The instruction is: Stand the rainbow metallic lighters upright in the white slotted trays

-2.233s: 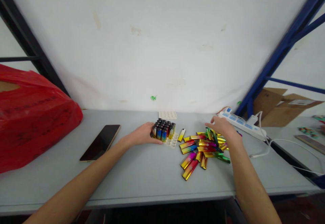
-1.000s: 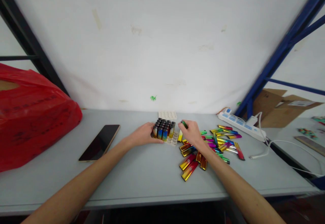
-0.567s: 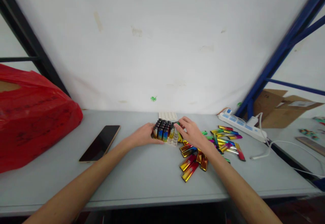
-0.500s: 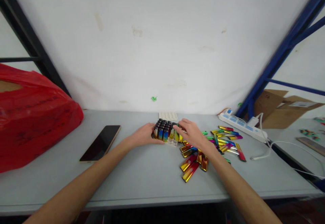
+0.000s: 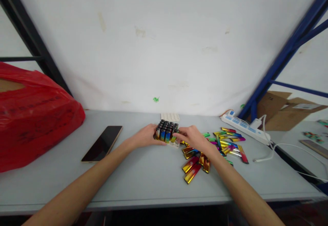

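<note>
Right hand (image 5: pixel 192 137) had carried a lighter from the pile (image 5: pixel 215 147) to the tray (image 5: pixel 167 134), fingers pinched on it; left hand (image 5: pixel 145 137) stayed cupped, steadying the tray.

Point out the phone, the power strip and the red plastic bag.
phone (image 5: pixel 102 143): head view, middle of its dark screen.
power strip (image 5: pixel 243 126): head view, top face of its white body with the blue sockets.
red plastic bag (image 5: pixel 33 113): head view, front of its bulging side.
</note>
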Motion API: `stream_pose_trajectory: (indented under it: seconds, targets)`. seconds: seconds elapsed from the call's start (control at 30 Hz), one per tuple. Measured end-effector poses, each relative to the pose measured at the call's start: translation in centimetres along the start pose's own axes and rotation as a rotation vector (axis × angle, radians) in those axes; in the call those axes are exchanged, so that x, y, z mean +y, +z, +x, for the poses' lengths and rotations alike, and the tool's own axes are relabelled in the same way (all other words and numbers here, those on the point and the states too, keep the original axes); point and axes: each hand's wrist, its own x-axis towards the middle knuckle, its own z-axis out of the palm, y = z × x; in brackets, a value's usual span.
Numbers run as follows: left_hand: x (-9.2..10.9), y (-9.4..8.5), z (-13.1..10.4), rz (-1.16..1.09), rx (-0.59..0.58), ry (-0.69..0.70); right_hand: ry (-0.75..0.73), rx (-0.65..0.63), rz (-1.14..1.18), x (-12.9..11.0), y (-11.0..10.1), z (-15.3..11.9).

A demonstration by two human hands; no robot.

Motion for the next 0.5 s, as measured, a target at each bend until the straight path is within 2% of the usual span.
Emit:
stream_pose_trajectory:
  seconds: [0.1, 0.2, 0.27, 0.37, 0.5]
  targets:
    - [-0.2, 0.1, 0.0, 0.008, 0.017, -0.009, 0.017, -0.026, -0.122, -0.4, 0.4, 0.2]
    - [-0.2, 0.1, 0.0, 0.029, 0.015, -0.013, 0.022, 0.021, -0.317, -0.6, 0.6, 0.4]
    - [-0.1, 0.0, 0.0, 0.029, -0.001, -0.01, 0.025, 0.055, -0.368, -0.4, 0.2, 0.3]
    - [0.1, -0.1, 0.0, 0.038, -0.02, -0.034, 0.069, 0.096, -0.367, 0.7, -1.2, 0.1]
    - [0.1, -0.1, -0.1, 0.074, -0.015, -0.06, 0.126, 0.143, -0.387, 3.7, -3.2, -0.6]
